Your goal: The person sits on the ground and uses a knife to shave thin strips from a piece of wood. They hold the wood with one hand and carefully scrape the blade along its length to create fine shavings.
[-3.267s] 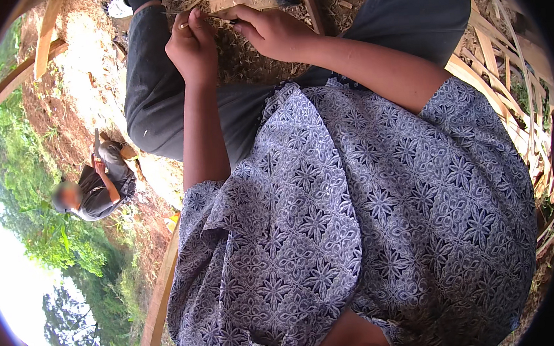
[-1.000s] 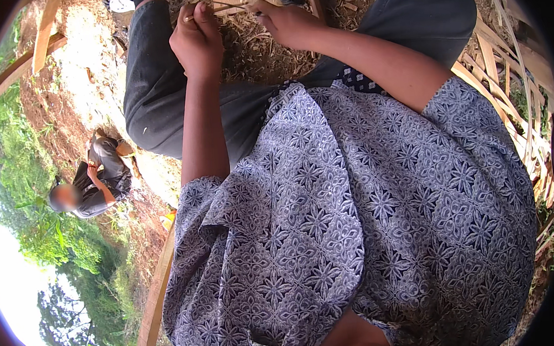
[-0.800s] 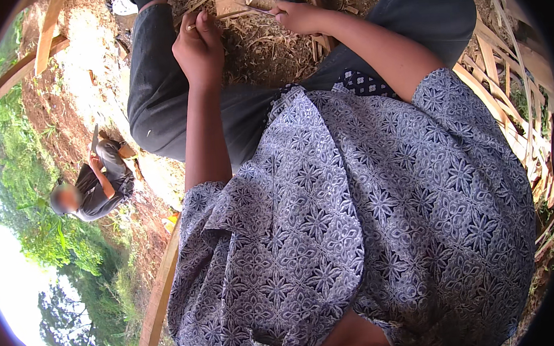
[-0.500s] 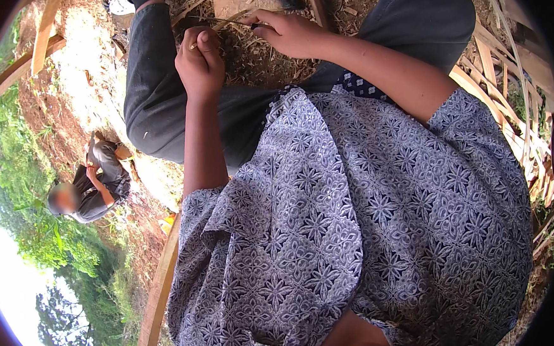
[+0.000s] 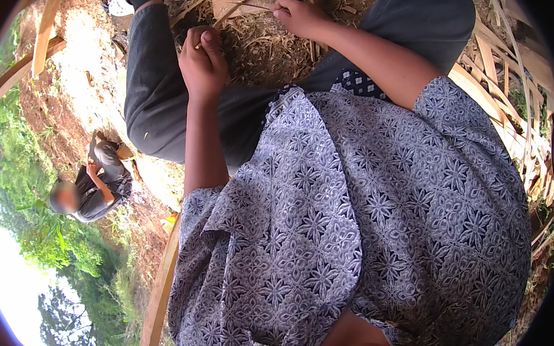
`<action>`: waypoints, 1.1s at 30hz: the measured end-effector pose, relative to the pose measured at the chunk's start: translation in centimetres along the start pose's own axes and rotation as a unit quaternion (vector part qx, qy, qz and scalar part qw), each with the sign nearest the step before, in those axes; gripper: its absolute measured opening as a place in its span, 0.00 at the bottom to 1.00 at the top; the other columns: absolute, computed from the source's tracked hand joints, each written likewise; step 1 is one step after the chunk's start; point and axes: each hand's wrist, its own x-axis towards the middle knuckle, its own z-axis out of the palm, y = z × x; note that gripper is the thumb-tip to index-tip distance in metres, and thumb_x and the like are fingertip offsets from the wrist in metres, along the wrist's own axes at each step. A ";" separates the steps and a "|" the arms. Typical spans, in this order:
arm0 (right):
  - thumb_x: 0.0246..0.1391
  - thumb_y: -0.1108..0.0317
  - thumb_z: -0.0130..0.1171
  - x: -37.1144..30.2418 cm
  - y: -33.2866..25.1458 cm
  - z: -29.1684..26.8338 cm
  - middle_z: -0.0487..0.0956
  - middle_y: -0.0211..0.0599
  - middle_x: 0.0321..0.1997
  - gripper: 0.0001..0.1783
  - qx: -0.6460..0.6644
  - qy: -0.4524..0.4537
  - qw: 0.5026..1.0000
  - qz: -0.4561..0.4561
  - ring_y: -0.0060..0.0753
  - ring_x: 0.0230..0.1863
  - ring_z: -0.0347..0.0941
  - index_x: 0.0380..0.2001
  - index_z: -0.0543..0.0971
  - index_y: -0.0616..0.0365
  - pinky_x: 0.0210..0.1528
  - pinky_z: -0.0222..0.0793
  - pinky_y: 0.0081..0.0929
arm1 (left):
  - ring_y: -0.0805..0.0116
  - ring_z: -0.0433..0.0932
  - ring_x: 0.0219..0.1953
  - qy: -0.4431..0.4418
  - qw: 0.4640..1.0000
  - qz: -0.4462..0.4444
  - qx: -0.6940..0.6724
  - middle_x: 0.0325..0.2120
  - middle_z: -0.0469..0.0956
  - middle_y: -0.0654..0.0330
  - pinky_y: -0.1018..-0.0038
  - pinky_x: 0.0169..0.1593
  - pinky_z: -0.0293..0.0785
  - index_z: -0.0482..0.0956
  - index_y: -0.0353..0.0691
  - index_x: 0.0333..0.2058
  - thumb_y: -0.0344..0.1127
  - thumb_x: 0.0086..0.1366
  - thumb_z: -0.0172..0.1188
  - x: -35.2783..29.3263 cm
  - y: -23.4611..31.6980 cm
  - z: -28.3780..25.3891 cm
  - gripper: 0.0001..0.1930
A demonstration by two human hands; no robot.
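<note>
Two hands, one implement in each. The left hand (image 5: 203,60) is clamped on a single thin stick (image 5: 229,13), whose butt shows at the thumb and whose longer part projects forward and rightward from the fist. The right hand (image 5: 300,18) is clamped on one thin-bladed knife (image 5: 258,7), its blade pointing left, near the stick's far end; contact cannot be told. Beneath: one wood block (image 5: 221,0). At left: one seated co-worker (image 5: 103,183).
</note>
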 end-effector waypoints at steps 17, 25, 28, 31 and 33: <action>0.67 0.56 0.51 0.8 -0.4 1.1 0.81 0.40 0.29 0.13 -0.028 -0.014 0.997 -0.063 0.41 0.29 0.80 0.49 0.76 0.45 0.33 0.71 0.43 | 0.63 0.76 0.20 0.016 1.000 -0.003 0.014 0.19 0.75 0.58 0.67 0.29 0.72 0.73 0.38 0.32 0.39 0.76 0.40 0.0 -0.3 0.3 0.17; 0.66 0.54 0.52 0.9 -1.8 0.4 0.81 0.41 0.31 0.14 -0.030 -0.029 0.995 -0.088 0.44 0.30 0.79 0.50 0.75 0.45 0.34 0.71 0.41 | 0.63 0.76 0.20 0.022 1.000 0.000 0.020 0.18 0.74 0.58 0.67 0.28 0.72 0.73 0.38 0.32 0.37 0.75 0.40 0.2 -0.2 0.4 0.16; 0.67 0.54 0.51 0.7 -1.1 0.7 0.78 0.41 0.27 0.13 0.003 0.018 0.986 -0.168 0.44 0.28 0.77 0.49 0.75 0.45 0.33 0.70 0.42 | 0.64 0.75 0.19 0.019 1.000 -0.004 0.009 0.18 0.74 0.59 0.68 0.27 0.71 0.73 0.38 0.32 0.36 0.75 0.40 0.1 0.1 0.2 0.15; 0.67 0.53 0.51 1.6 -0.5 0.9 0.77 0.41 0.24 0.13 -0.009 -0.018 0.996 -0.084 0.41 0.25 0.76 0.50 0.75 0.44 0.31 0.69 0.40 | 0.65 0.74 0.19 0.007 1.000 0.004 -0.002 0.17 0.73 0.59 0.69 0.27 0.70 0.72 0.37 0.32 0.36 0.76 0.40 0.4 -0.2 0.3 0.15; 0.67 0.53 0.50 1.3 -0.7 1.0 0.76 0.40 0.23 0.13 -0.008 0.003 0.991 -0.137 0.39 0.24 0.75 0.50 0.74 0.43 0.30 0.69 0.39 | 0.66 0.74 0.19 -0.004 1.000 0.010 -0.012 0.17 0.72 0.60 0.70 0.27 0.70 0.72 0.37 0.32 0.36 0.76 0.40 -0.2 -0.3 0.1 0.15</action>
